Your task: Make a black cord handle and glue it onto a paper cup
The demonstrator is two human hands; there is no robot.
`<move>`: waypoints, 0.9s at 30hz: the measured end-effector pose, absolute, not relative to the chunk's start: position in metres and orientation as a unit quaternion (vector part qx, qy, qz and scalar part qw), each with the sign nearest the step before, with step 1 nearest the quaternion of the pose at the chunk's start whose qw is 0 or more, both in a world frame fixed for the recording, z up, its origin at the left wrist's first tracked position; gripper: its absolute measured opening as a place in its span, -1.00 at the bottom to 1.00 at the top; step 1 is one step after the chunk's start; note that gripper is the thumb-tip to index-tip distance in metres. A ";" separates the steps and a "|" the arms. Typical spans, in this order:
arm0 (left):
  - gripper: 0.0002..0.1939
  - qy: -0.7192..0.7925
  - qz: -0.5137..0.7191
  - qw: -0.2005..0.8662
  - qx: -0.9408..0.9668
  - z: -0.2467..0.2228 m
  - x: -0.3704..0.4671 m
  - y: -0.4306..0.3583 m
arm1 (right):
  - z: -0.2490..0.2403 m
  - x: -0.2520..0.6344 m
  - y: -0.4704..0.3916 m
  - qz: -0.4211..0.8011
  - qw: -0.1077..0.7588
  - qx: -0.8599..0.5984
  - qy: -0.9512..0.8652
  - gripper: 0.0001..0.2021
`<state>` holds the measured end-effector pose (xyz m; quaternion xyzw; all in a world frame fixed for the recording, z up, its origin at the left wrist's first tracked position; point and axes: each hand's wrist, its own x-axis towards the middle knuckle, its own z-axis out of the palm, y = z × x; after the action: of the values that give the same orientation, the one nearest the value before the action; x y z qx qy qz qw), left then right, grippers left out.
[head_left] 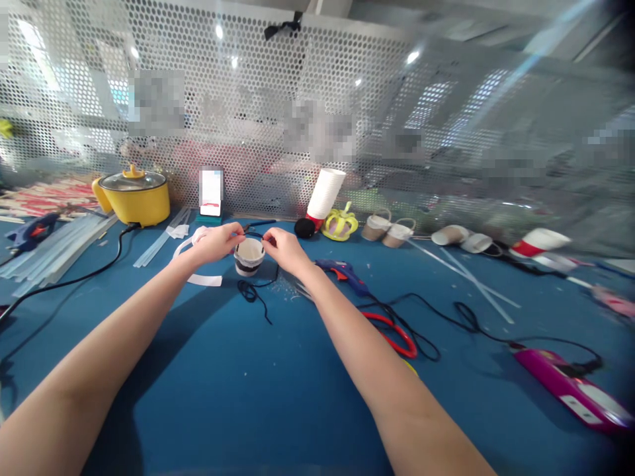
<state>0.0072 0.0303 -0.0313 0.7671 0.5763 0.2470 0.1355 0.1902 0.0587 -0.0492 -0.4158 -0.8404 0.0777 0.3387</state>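
Observation:
A small white cup (247, 270) with a dark band round it stands upright on the blue table. My left hand (221, 240) is closed in a pinch at its left rim. At the right rim my right hand (286, 250) pinches too. A thin black cord (254, 234) arches over the cup's mouth from one hand to the other; the fingertips partly hide its ends. More black cord (249, 289) lies loosely coiled just in front of the cup. Left of it, a strip of white ribbon (204, 280) curls out from beneath my left hand.
A blue glue gun (347, 275) lies right of my right forearm, its cable running to a magenta power strip (560, 383). Behind are a yellow pot (139, 205), a phone (211, 192), stacked paper cups (327, 192) and two small brown baskets (397, 233). Glue sticks (69, 248) lie left.

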 end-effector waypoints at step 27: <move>-0.22 0.450 0.351 0.344 0.745 -0.069 0.012 0.036 | -0.044 0.195 0.046 0.100 0.351 -0.423 -0.830 -0.92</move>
<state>0.0117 0.0357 -0.0694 0.7455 0.4504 0.3507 0.3442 0.1951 0.0465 -0.0442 -0.4226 -0.8296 0.0997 0.3510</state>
